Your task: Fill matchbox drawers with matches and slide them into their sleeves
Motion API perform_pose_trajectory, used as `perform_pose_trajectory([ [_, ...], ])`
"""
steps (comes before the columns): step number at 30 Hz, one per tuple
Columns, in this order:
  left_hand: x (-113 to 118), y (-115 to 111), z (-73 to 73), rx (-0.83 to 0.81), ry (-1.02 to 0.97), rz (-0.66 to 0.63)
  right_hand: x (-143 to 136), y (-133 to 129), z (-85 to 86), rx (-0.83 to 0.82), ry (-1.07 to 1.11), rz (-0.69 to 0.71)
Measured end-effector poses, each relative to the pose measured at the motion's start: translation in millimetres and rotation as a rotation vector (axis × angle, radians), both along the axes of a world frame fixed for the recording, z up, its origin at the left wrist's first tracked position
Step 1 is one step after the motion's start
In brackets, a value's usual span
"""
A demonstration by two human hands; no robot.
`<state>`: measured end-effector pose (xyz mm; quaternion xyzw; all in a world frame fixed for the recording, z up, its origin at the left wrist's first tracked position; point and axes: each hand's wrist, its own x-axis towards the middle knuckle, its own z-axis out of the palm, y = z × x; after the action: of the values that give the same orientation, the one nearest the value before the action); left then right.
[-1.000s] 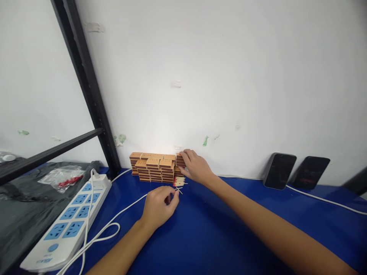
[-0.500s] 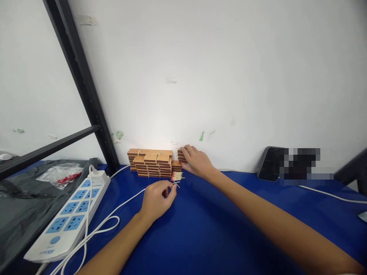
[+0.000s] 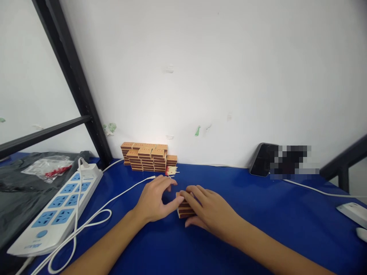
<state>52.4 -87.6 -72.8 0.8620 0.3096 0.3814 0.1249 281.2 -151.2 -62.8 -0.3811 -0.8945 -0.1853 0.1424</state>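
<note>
My right hand (image 3: 208, 208) is wrapped round a small stack of matchboxes (image 3: 185, 211) with brown striking sides, at the middle of the blue table. My left hand (image 3: 156, 199) is beside it, thumb and fingers apart, the thumb tip at the stack's top left corner; nothing is held in it. Farther back, against the wall, stands a stepped pile of matchboxes (image 3: 146, 164) with orange tops. A lower matchbox stack (image 3: 172, 159) adjoins its right end. Loose red-headed matches (image 3: 172, 170) lie in front of that, just beyond my left fingers.
A white power strip (image 3: 57, 214) with blue sockets and looping white cables (image 3: 97, 217) lies at left, beside dark plastic sheeting (image 3: 17, 191) and a clear bag (image 3: 48, 168). A black phone-like device (image 3: 259, 160) leans at the back right. Black metal frame posts (image 3: 69, 76) stand at left.
My right hand has brought the matchbox stack from the right end of the pile toward me, onto the middle of the table. My left hand has opened and no longer pinches a match.
</note>
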Motion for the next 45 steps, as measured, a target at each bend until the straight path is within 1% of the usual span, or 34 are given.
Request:
perform_pose_trajectory([
  [2,-0.1,-1.9,3.1,-0.106,0.068,-0.089,-2.9,5.3,8.0,-0.025,0.098,0.116],
  [4,-0.2,-2.0,3.9,-0.213,0.075,-0.173,-0.9,14.4,18.3,-0.085,0.251,0.174],
  [5,-0.4,-1.6,3.6,-0.263,0.049,-0.205,1.2,20.6,23.4,-0.128,0.324,0.172],
  [7,-0.9,-1.2,3.2,-0.341,-0.03,-0.226,6.2,37.5,32.0,-0.206,0.427,0.165],
  [9,-0.9,-2.3,3.7,-0.374,-0.065,-0.214,10.8,61.3,37.4,-0.276,0.484,0.183],
  [10,-0.3,-3.7,4.2,-0.375,-0.054,-0.203,12.4,75.6,38.9,-0.288,0.51,0.164],
  [11,0.9,-5.6,4.6,-0.374,-0.028,-0.194,13.4,91.1,39.7,-0.28,0.523,0.114],
  [13,4.3,-10.1,4.5,-0.363,0.035,-0.177,13.1,122.4,40.0,-0.202,0.493,-0.058],
  [14,6.3,-12.2,3.9,-0.351,0.063,-0.17,11.6,136.7,39.7,-0.199,0.412,-0.087],
  [16,9.8,-15.2,1.5,-0.319,0.106,-0.164,5.9,159.2,38.8,-0.218,0.269,-0.09],
  [18,11.7,-16.3,-1.0,-0.292,0.132,-0.161,-2.7,171.4,37.7,-0.243,0.149,-0.104],
  [20,12.0,-16.1,-2.8,-0.277,0.146,-0.16,-12.6,174.3,36.6,-0.251,0.039,-0.136],
  [24,11.4,-15.9,-3.7,-0.262,0.162,-0.159,-27.3,169.1,33.5,-0.213,-0.124,-0.222],
  [29,11.2,-17.1,-3.8,-0.25,0.159,-0.144,-29.2,167.2,28.8,-0.155,-0.215,-0.284],
  [33,10.8,-17.1,-3.6,-0.243,0.159,-0.149,-25.8,167.3,27.6,-0.111,-0.246,-0.276],
  [37,10.6,-17.1,-1.9,-0.248,0.168,-0.142,-25.1,166.3,27.6,-0.093,-0.229,-0.261],
  [42,11.0,-17.5,-0.2,-0.242,0.167,-0.129,-28.4,165.5,26.8,-0.046,-0.205,-0.194],
  [45,11.1,-17.6,-0.4,-0.241,0.17,-0.124,-29.6,165.1,27.2,-0.051,-0.207,-0.161],
])
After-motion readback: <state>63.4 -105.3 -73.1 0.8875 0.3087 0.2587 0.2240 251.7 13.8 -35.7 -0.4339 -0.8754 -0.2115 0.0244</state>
